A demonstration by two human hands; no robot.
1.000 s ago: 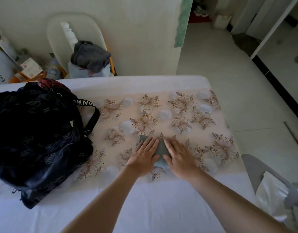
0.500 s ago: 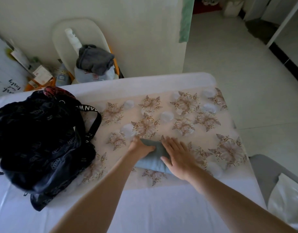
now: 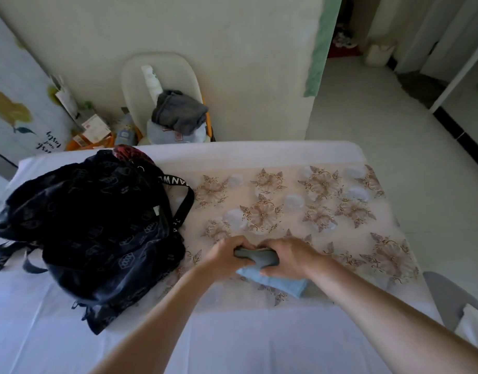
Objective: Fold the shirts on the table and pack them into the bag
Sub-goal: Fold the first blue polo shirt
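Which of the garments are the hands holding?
The folded blue shirt on the table: the left hand and right hand grip it. The dark grey garment lies on the white chair.

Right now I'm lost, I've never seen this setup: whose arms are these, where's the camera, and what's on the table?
No machine here: a person works bare-handed, and the one camera sits on their head, looking down past both forearms. The left hand and right hand each grip the raised far edge of a small folded shirt, whose near part lies on the flowered cloth over the table. A dark bag sits to the left, apart from the shirt. Behind the table, a chair holds more clothes.
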